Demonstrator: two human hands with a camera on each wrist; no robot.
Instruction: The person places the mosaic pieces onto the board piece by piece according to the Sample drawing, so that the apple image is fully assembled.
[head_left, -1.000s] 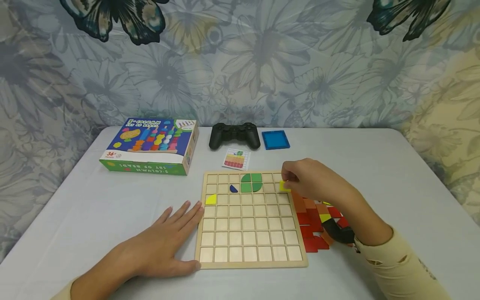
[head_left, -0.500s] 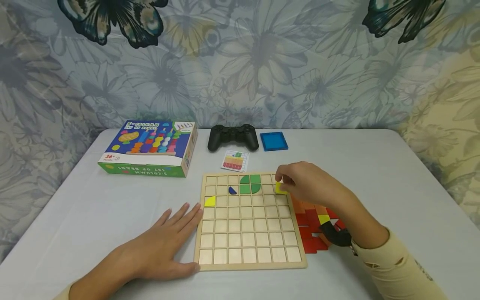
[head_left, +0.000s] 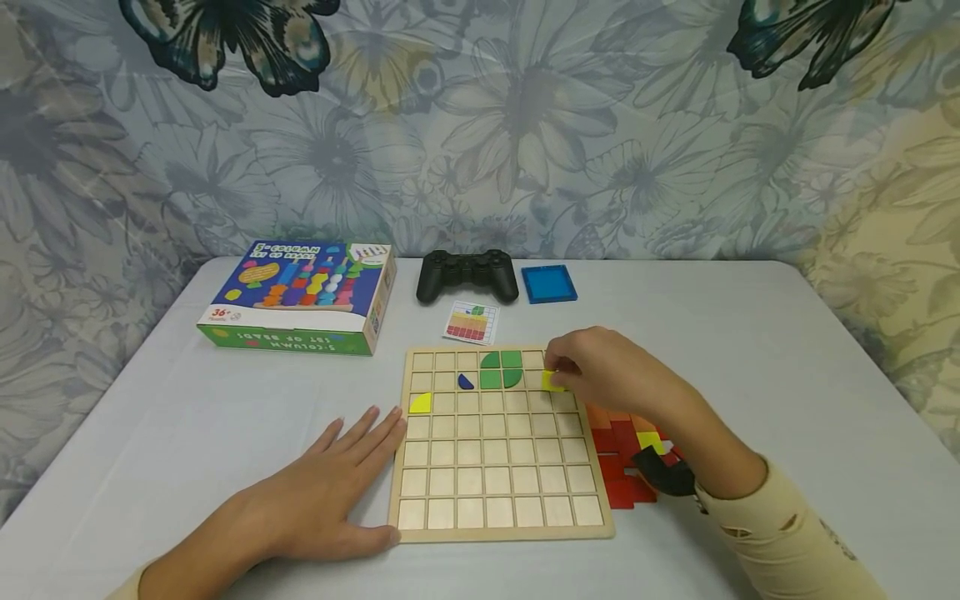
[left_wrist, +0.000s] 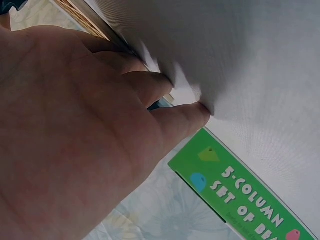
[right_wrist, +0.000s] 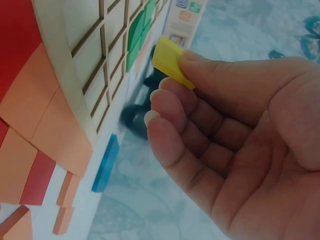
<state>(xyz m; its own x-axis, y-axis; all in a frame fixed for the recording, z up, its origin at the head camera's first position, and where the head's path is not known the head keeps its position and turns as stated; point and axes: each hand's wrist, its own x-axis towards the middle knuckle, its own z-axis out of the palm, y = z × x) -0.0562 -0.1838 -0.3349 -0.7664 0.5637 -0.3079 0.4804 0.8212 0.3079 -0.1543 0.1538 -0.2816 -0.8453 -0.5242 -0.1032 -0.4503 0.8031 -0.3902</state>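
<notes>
My right hand [head_left: 611,367] pinches a yellow square tile [right_wrist: 171,59] between thumb and fingers, over the upper right of the wooden grid board [head_left: 502,535]. My left hand [head_left: 318,492] lies flat on the table, fingers spread, with fingertips and thumb right at the board's left edge. Green tiles [head_left: 491,379] fill a leaf shape of several cells near the board's top. A small dark blue piece [head_left: 466,382] sits just left of them. In the third row, the leftmost cell holds a yellow tile with one rounded corner [head_left: 421,403].
Red tiles [head_left: 618,492] and orange ones [right_wrist: 60,135] lie loose right of the board, partly under the right forearm. Behind the board are a pattern card [head_left: 471,322], a black game controller [head_left: 467,277], a blue tray [head_left: 549,284] and a bead-set box [head_left: 296,296].
My right hand has moved left with the yellow tile, from the board's right edge to farther in over the grid. The left hand has stayed in place.
</notes>
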